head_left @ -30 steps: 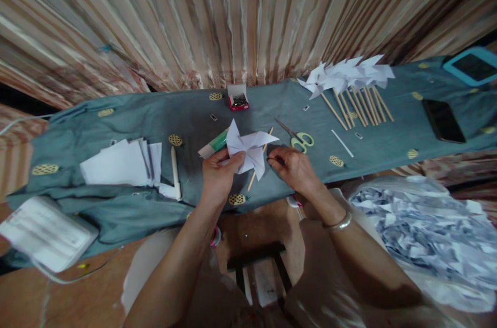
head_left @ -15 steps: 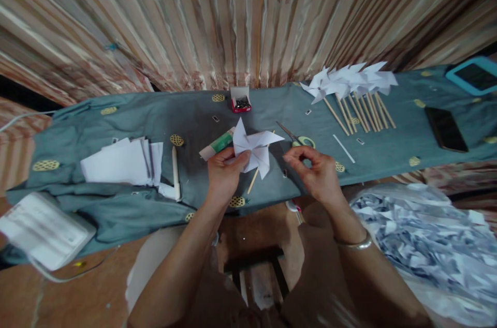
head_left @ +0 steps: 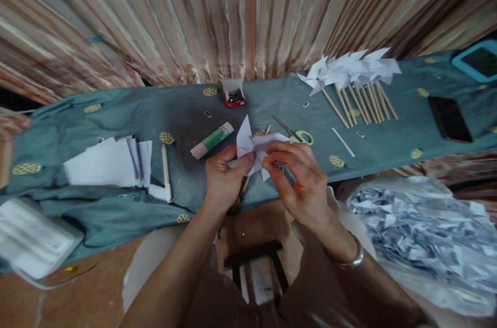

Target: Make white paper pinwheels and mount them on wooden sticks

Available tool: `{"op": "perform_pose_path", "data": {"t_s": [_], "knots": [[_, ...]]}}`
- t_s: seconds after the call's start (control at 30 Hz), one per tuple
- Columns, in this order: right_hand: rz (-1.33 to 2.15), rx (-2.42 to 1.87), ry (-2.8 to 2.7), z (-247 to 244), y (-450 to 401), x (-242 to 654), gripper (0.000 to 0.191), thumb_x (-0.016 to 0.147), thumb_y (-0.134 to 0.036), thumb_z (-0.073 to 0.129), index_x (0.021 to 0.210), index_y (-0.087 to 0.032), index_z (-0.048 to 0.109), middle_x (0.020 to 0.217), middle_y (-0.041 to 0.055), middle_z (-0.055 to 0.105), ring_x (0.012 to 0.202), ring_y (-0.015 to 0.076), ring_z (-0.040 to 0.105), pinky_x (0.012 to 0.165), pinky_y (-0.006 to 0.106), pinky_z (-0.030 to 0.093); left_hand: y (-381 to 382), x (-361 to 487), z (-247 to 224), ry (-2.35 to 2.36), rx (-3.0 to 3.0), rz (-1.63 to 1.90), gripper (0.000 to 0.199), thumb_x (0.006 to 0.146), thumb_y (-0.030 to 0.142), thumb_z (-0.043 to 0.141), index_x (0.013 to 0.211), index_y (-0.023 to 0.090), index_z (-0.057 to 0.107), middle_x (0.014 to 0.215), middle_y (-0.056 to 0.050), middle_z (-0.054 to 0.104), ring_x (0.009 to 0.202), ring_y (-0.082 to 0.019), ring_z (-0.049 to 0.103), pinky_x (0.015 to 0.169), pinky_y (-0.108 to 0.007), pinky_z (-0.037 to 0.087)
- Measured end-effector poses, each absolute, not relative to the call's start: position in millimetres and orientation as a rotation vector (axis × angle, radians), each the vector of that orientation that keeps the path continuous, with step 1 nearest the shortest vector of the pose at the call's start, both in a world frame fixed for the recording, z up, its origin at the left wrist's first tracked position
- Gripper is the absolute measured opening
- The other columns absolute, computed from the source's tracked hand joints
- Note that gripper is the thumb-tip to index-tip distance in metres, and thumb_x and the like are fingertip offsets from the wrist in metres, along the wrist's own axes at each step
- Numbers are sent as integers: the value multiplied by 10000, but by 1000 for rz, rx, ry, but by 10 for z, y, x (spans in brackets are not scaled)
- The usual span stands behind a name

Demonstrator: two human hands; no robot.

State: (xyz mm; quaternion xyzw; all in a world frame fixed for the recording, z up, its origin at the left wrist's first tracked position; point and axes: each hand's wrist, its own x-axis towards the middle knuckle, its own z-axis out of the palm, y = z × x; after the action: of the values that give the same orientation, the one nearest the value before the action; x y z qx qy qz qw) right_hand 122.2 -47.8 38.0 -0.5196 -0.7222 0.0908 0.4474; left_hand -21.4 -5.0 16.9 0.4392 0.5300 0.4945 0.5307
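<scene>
A white folded paper pinwheel (head_left: 244, 139) is held in my left hand (head_left: 225, 175), with the thumb pressed near its middle. My right hand (head_left: 301, 178) is at the pinwheel's right side, thumb and forefinger pinched close to the centre. Whatever is between those fingertips is too small to make out. A thin wooden stick (head_left: 245, 185) shows below and behind the pinwheel, lying on the cloth. Close by are a green and white glue stick (head_left: 212, 140) and scissors (head_left: 303, 136) with pale green handles. A small red and white box (head_left: 234, 100) of tiny metal pieces sits behind.
Finished pinwheels (head_left: 349, 70) on sticks lie in a row at the back right, near a dark phone (head_left: 450, 119). Stacked paper sheets (head_left: 103, 163) and a white pen-like tool (head_left: 166, 173) lie left. A bag of paper scraps (head_left: 423, 240) stands right.
My right hand has moved left, from beside the pinwheel to its centre. The pinwheel is tilted more, and the view has shifted slightly.
</scene>
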Motion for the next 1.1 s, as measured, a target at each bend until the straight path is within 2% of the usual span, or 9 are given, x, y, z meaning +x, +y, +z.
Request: {"op": "perform_pose_path", "data": {"t_s": [0.1, 0.17, 0.27, 0.53, 1.1], "knots": [[176, -1341, -1784, 335, -453, 1223, 69, 906, -193, 611, 935, -229, 662, 1257, 82, 641, 1168, 243, 587, 1005, 475, 464, -69, -209, 170, 1215, 941, 1159, 158, 648, 285, 785, 756, 169, 785, 725, -1, 737, 649, -133, 609, 641, -244, 487], [191, -1370, -1781, 307, -434, 1227, 58, 904, -224, 613, 901, -232, 670, 1420, 69, 538, 1317, 277, 493, 1084, 526, 407, -76, -210, 164, 1184, 878, 1148, 187, 636, 293, 802, 773, 166, 791, 758, -12, 755, 654, -135, 623, 658, -252, 502], [250, -1361, -1772, 269, -405, 1241, 76, 906, -256, 605, 885, -235, 675, 1524, 29, 440, 1451, 299, 349, 1169, 569, 309, -82, -215, 158, 1159, 838, 1127, 222, 622, 311, 824, 785, 163, 794, 772, -20, 764, 649, -135, 631, 659, -253, 510], [378, -1356, -1722, 266, -389, 1241, 72, 909, -269, 603, 881, -260, 668, 1556, -16, 409, 1494, 284, 281, 1213, 611, 215, -89, -217, 172, 1158, 824, 1119, 245, 600, 324, 828, 774, 155, 792, 773, -32, 767, 648, -153, 644, 652, -275, 523], [483, -1337, -1705, 256, -376, 1279, 46, 890, -254, 635, 871, -254, 677, 1540, -8, 442, 1497, 276, 283, 1217, 598, 222, -94, -242, 147, 1129, 877, 1088, 237, 628, 328, 822, 798, 166, 796, 764, -21, 761, 633, -140, 623, 637, -261, 501]]}}
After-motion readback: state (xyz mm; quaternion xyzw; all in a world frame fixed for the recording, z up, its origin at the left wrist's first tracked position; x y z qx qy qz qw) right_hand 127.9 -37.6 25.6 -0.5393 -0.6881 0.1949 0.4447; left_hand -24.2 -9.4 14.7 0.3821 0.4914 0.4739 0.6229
